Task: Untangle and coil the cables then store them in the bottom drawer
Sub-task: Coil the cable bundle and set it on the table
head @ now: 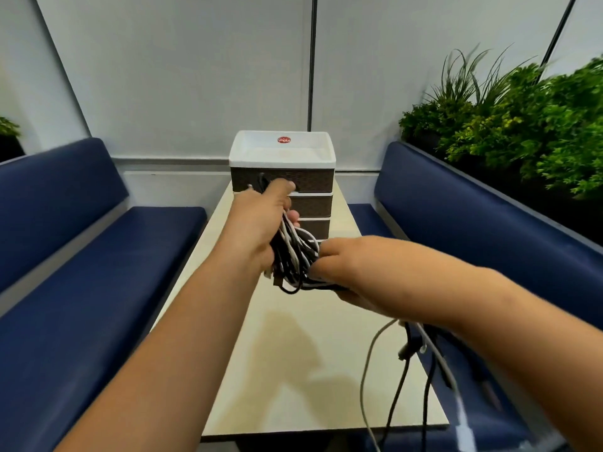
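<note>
Where hands (257, 223) overlap, cables (295, 256) partly hidden, bottom drawer too.

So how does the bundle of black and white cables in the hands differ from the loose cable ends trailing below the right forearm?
The bundle of black and white cables is gathered into tight loops; the loose trailing cable ends hang as separate, mostly straight strands. The bundle is gripped by the left hand and the right hand above the beige table; the trailing ends hang unheld off its right edge. Both mix black and white cords.
</note>
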The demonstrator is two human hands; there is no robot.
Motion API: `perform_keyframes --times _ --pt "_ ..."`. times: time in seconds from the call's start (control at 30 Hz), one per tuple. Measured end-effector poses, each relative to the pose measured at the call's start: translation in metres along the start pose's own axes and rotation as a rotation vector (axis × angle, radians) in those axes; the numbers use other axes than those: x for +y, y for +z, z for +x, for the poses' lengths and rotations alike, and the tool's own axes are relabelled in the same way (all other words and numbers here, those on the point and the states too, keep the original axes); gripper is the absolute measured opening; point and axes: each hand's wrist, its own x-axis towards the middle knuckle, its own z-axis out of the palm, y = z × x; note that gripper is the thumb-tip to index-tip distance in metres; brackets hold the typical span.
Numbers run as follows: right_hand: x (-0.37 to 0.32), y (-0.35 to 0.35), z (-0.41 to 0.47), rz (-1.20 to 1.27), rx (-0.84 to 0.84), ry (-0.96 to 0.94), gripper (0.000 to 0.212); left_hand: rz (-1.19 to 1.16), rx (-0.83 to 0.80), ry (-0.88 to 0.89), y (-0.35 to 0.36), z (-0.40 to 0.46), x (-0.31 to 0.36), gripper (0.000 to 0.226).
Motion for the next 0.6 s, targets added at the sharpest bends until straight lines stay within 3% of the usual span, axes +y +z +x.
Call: perform_keyframes --times 0.13,0.27,0.4,0.6 --pt "0.013 -0.013 0.002 0.233 0.084 -0.108 0.025 0.134 -0.349 -0.230 -0.004 -0.006 0.000 0.014" --pt "0.017 -0.019 0.006 0.437 0.162 -0.064 0.032 0.200 -0.611 -0.275 -0.009 -0.014 -0.012 0.012" --pt "0.023 -0.018 0.007 0.458 0.184 -0.033 0.036 0.182 -0.729 -0.313 -0.014 -0.017 -0.021 0.030" --pt "0.028 -0.018 0.007 0.536 0.185 0.062 0.060 0.049 -0.869 -0.374 -0.017 -0.019 -0.027 0.028"
